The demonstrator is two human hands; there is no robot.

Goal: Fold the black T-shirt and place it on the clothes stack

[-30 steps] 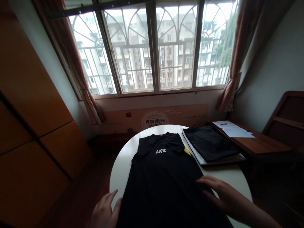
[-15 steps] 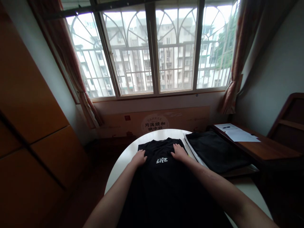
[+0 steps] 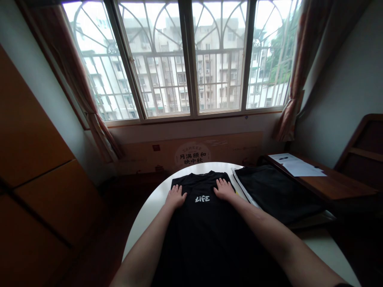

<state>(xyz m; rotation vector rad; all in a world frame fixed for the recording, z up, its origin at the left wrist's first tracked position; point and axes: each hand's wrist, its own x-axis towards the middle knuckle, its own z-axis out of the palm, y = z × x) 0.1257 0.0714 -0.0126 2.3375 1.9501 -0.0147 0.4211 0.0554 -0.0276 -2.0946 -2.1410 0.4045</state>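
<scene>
A black T-shirt (image 3: 199, 223) with white lettering on its chest lies spread on a round white table (image 3: 140, 223), its neckline toward the window. Flat on the shirt's left shoulder area rests my left hand (image 3: 177, 196), fingers spread. My right hand (image 3: 223, 189) lies open on the opposite shoulder area, also with fingers apart. Neither hand grips the cloth. The near part of the shirt runs down between my forearms into shadow, where its lower edge cannot be made out.
Folded black cloth (image 3: 278, 193) with a pale edge lies at the table's right. Behind it a wooden desk (image 3: 335, 183) bears white papers (image 3: 299, 164). A chair (image 3: 365, 155) stands at far right, an orange-brown cabinet (image 3: 32, 159) at left. Ahead are a printed box (image 3: 221, 149) and a barred window.
The left hand's fingers have spread out flatter on the shirt, and the right hand has shifted slightly. The camera view has moved a little.
</scene>
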